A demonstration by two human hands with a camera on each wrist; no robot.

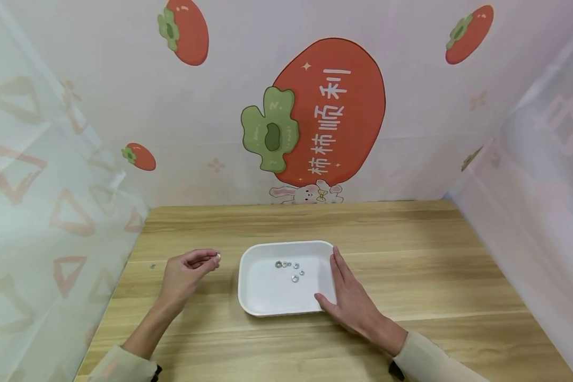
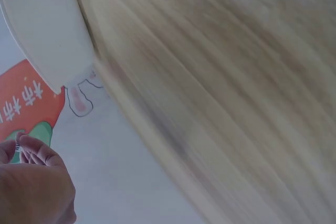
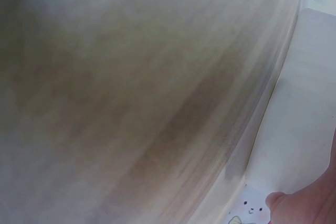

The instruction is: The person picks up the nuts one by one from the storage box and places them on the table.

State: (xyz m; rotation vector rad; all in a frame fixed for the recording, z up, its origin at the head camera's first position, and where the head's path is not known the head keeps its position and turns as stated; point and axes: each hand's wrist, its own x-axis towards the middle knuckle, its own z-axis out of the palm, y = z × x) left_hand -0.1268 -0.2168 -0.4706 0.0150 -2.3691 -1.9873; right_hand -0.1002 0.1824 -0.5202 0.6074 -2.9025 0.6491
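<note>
Between thumb and fingertips my left hand (image 1: 183,276) pinches a small shiny metal nut (image 1: 218,256), held left of the tray. The left wrist view shows the same nut (image 2: 18,147) at the fingertips, mostly hidden by them. A white rectangular tray (image 1: 262,305) stands on the table, with several metal nuts (image 1: 295,278) of different sizes lying in its middle. Against the tray's right side rests my right hand (image 1: 355,305), its fingers straight along the rim and the thumb reaching over the near right corner.
One tiny metal piece (image 1: 153,266) lies on the wooden table (image 1: 434,276), left of my left hand; its kind is too small to tell. A printed cloth (image 1: 410,159) with persimmons hangs behind the table, and similar cloth borders both sides.
</note>
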